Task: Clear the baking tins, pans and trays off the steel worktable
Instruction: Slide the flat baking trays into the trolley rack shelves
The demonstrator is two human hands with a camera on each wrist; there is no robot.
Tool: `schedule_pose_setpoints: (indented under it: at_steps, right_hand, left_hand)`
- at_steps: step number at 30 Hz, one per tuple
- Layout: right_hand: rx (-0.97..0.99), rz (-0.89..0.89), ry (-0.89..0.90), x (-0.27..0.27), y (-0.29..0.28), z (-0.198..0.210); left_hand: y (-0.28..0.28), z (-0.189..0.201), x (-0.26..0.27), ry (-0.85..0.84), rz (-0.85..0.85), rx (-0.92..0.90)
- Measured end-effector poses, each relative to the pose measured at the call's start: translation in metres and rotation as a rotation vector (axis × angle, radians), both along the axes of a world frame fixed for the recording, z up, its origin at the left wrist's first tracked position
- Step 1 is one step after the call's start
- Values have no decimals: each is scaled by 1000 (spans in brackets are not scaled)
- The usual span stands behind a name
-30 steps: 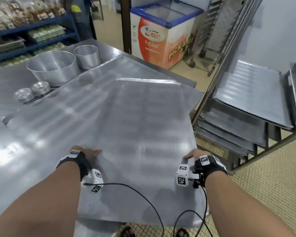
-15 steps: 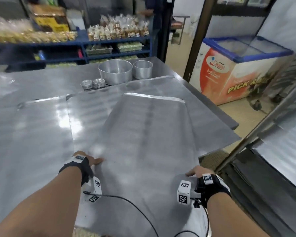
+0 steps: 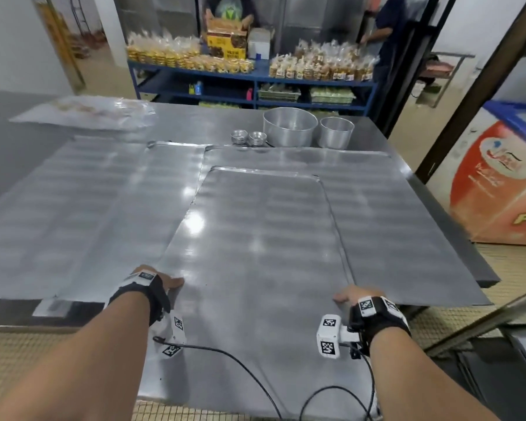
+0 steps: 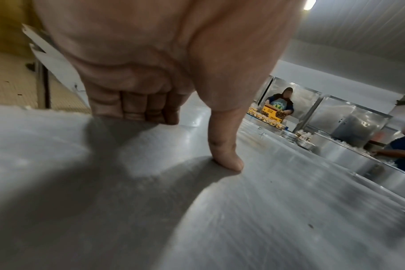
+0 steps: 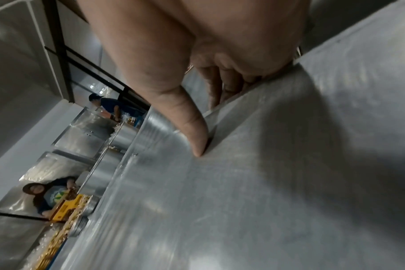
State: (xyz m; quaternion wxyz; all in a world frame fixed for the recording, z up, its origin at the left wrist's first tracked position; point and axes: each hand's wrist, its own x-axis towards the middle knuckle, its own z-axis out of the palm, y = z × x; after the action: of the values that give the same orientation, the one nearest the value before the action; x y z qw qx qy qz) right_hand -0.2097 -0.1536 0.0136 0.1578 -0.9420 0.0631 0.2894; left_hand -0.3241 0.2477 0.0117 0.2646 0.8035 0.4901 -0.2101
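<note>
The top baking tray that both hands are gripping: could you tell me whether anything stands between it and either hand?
Nothing visible does. The left hand and right hand already grip the top baking tray at its side edges, thumbs on top.

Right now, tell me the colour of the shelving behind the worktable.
Blue: the shelving shows best in the head view.

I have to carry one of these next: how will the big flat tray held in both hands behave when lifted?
The tray is a thin, wide sheet, so it may flex or sway. The left hand and right hand each grip a side edge near one end, so the far end probably dips. Its smooth metal looks slippery.
</note>
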Motion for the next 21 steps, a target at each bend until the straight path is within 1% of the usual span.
schedule_pose_setpoints:
  at_steps: [3, 5, 6, 10, 12, 13, 16, 18, 21]
  right_hand:
    - [56, -45, -12, -3, 6, -7]
    - [178, -254, -5, -3, 8, -15]
    - [217, -327, -15, -3, 7, -21]
    - [257, -530, -25, -5, -2, -46]
    - [272, -547, -62, -13, 2, -43]
    - [246, -537, -77, -16, 6, -37]
    - [73, -512, -141, -33, 16, -24]
    - [3, -490, -188, -46, 22, -19]
    - [23, -489, -182, -61, 23, -20]
  left_hand:
    - [-4, -1, -18, -36, 39, -1]
    - [-8, -4, -27, -38, 53, -8]
    - [-10, -7, -31, -39, 69, -19]
    - [-19, -17, -46, -86, 152, -77]
    - [-22, -15, -51, -116, 175, -77]
    - [-22, -14, -51, -133, 178, -79]
    - [-25, -9, -56, -169, 167, -109]
    - [-27, -10, -61, -182, 174, -105]
    - [-33, -11, -69, -207, 187, -83]
